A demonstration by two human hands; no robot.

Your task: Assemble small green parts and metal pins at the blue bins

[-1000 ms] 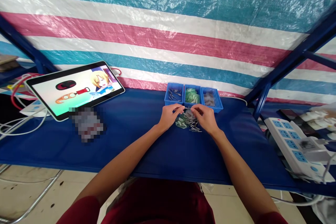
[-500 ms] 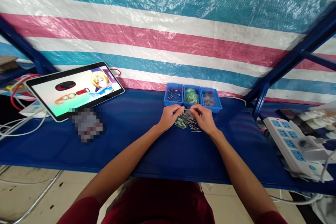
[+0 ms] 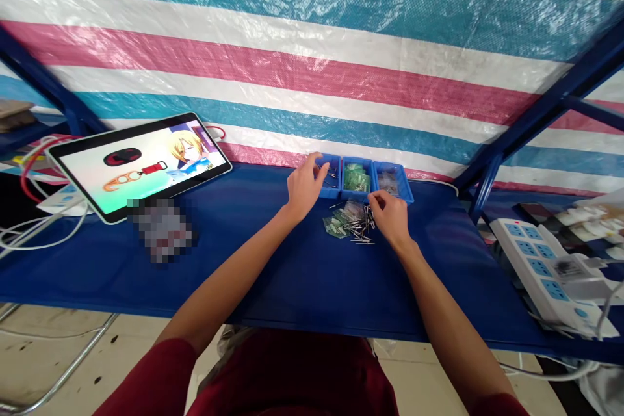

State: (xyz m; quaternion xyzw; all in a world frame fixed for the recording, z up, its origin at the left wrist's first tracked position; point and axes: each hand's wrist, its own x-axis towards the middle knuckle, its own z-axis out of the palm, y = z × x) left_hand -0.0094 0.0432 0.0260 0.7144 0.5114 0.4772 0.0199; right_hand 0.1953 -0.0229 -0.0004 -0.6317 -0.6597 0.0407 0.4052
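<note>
My left hand (image 3: 303,187) is over the near-left side of the left blue bin (image 3: 330,194), which holds thin metal pins (image 3: 333,173). Its thumb and fingers are apart, and I see nothing between them. My right hand (image 3: 391,216) is curled in a pinch in front of the right blue bin (image 3: 404,187). Whatever those fingertips may hold is hidden. Just left of it on the table lies a loose pile of metal pins (image 3: 359,227), with small green pieces (image 3: 334,226) at its left side.
The middle blue bin (image 3: 358,195) contains green pieces (image 3: 356,177); clear pieces (image 3: 387,182) lie in the right one. A tablet (image 3: 141,166) leans at the left of the blue table (image 3: 312,279). At the right sits a power strip (image 3: 541,266). A striped sheet (image 3: 312,65) hangs behind.
My hands were together above the pile, with a thin pin between them. They have parted: the left moved up-left to the left bin, the right slightly rightward.
</note>
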